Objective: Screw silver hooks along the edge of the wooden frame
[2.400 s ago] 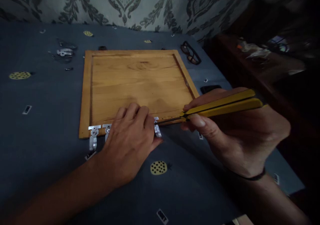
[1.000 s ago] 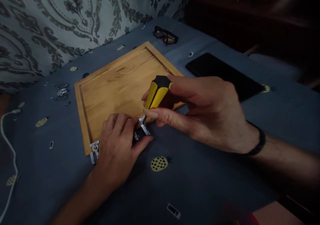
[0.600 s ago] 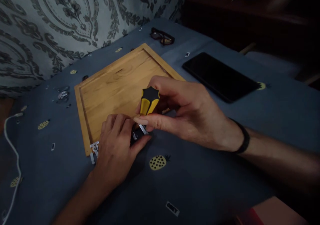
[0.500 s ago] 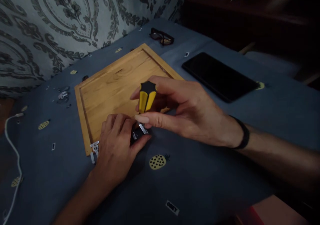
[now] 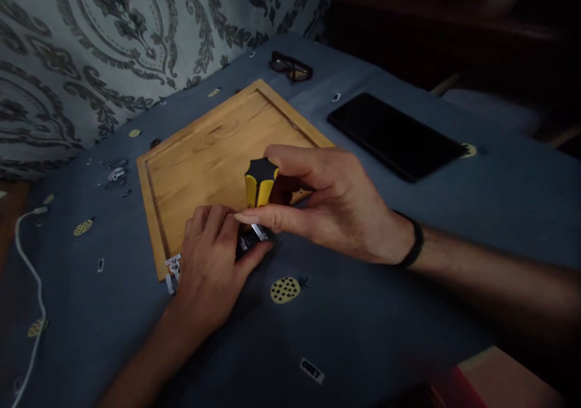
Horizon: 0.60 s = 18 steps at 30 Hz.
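A screwdriver (image 5: 258,184) with a yellow and black handle stands almost upright in my right hand (image 5: 331,205), gripped between thumb and fingers. Its tip is hidden behind the thumb. My left hand (image 5: 211,263) is closed at the near edge of a framed wooden panel (image 5: 195,172), fingers over the top and thumb below. Between its thumb and forefinger shows a shiny metal fitting (image 5: 258,232) with a dark part (image 5: 245,241) beside it. Another metal fitting (image 5: 173,267), hinge-like, sits at the panel's near left corner, partly covered by the left hand.
Small metal parts (image 5: 117,175) lie left of the panel on the blue patterned cloth (image 5: 363,335). A black phone or tablet (image 5: 394,135) rests to the right, glasses (image 5: 290,66) behind. A white cable (image 5: 34,275) runs down the left; a red-edged box (image 5: 503,378) is at lower right.
My right hand and the screwdriver have shifted slightly left and down, and the handle has turned a little. My left hand stays in place.
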Each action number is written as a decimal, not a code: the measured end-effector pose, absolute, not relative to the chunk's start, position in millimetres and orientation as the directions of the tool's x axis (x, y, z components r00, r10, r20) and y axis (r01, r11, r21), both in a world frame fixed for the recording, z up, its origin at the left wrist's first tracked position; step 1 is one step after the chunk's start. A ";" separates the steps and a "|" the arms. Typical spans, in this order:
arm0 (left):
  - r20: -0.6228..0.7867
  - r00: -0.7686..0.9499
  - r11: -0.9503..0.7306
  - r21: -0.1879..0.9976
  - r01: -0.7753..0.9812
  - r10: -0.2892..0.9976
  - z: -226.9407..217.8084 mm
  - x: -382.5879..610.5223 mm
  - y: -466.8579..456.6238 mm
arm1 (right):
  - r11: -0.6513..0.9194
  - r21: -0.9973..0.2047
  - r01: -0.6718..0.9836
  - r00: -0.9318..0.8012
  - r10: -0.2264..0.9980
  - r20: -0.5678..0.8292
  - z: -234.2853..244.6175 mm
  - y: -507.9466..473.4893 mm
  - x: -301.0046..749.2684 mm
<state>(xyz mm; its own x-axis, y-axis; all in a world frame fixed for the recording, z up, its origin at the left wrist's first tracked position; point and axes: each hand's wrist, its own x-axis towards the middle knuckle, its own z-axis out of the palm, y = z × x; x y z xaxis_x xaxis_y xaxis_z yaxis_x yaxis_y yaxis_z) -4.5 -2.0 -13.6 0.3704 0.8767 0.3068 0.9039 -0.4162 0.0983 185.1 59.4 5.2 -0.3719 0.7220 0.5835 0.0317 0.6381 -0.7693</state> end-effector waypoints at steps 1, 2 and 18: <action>0.300 0.370 -0.414 0.098 0.905 0.879 -13.1 -4.3 -1.7 | 0.631 -0.775 0.032 -0.338 0.737 0.586 6.2 57.6 185.4; 0.294 0.370 -0.413 0.097 0.906 0.881 -12.7 -4.2 -1.4 | 0.618 -0.786 0.034 -0.291 0.758 0.584 8.2 55.7 186.3; 0.271 0.371 -0.414 0.120 0.902 0.888 -11.4 -5.1 -1.2 | 0.634 -0.757 0.157 -0.274 0.764 0.584 8.6 57.0 194.2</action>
<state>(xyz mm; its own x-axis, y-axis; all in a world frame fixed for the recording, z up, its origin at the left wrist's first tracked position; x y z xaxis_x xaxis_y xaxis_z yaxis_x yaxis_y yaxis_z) -5.1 -1.2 -11.4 0.3714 0.8881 0.2709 0.9025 -0.4139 0.1195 194.2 57.0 8.6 -0.2736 0.7645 0.5837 0.1575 0.6343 -0.7569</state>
